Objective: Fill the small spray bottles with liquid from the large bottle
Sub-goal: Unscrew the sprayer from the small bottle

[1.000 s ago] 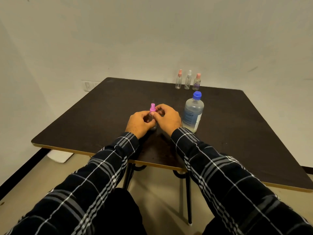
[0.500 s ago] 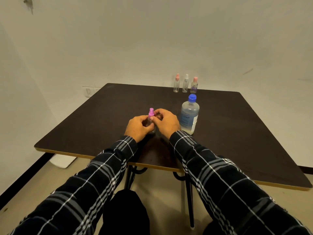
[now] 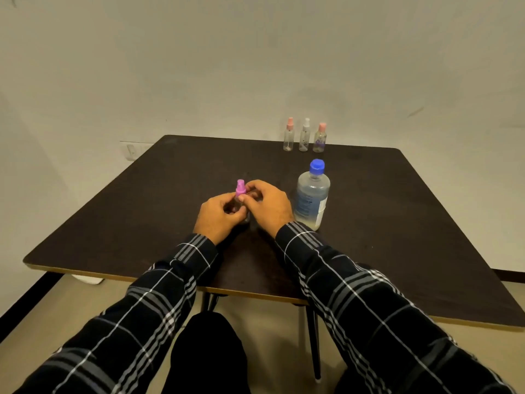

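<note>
- Left hand [image 3: 217, 218] is curled round the body of the pink-capped spray bottle [image 3: 240, 190].
- Right hand [image 3: 270, 204] pinches its neck just under the cap.
- This bottle is upright on the dark table [image 3: 142, 211], front middle, its body mostly hidden by fingers.
- Large bottle [image 3: 311, 199], blue cap on, stands just right of the right hand.
- Three small spray bottles [image 3: 304, 135] stand in a row at the far edge, well apart from the hands.

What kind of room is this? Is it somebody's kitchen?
Probably not a kitchen. It looks like a plain workroom: a blank white wall, one dark table set close to it, and on the table a large bottle and small spray bottles.
</note>
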`<action>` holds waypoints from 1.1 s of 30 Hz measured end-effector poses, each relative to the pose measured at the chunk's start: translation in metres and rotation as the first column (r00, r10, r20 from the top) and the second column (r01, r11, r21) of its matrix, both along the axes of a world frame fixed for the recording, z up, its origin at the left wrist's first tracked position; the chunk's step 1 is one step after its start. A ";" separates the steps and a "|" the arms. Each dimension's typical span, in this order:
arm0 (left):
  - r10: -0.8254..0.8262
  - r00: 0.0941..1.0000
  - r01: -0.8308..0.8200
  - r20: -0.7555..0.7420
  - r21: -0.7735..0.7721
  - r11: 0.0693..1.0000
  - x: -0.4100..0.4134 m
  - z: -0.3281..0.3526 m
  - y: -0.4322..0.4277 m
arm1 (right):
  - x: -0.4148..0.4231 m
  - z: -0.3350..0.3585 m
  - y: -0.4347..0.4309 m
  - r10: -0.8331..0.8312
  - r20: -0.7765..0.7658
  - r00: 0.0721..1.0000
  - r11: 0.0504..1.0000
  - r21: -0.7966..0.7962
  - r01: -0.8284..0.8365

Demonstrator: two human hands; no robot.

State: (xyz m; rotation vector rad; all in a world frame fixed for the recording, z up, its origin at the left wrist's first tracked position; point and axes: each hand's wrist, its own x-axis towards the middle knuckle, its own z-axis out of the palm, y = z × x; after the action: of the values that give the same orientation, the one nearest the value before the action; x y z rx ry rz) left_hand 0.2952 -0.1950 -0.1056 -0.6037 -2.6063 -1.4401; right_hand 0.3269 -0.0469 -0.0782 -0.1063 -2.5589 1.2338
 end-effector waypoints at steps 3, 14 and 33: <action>0.003 1.000 -0.003 -0.023 0.001 1.000 0.001 0.000 -0.001 | 0.001 -0.002 -0.002 -0.019 -0.028 0.999 1.000 0.012 0.019; 0.011 0.998 -0.012 0.062 0.003 1.000 0.003 0.001 -0.002 | 0.006 0.005 -0.015 -0.079 0.017 0.997 0.997 0.004 0.079; 0.012 0.996 -0.012 0.089 -0.010 1.000 0.004 0.004 0.000 | 0.011 0.019 -0.016 -0.067 -0.052 0.996 0.985 -0.161 0.058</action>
State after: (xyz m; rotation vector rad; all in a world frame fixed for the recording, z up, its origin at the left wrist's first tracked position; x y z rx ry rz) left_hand 0.2993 -0.1946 -0.1017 -0.5354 -2.6806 -1.4859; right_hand 0.3378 -0.0627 -0.0596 -0.1816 -2.3872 1.3947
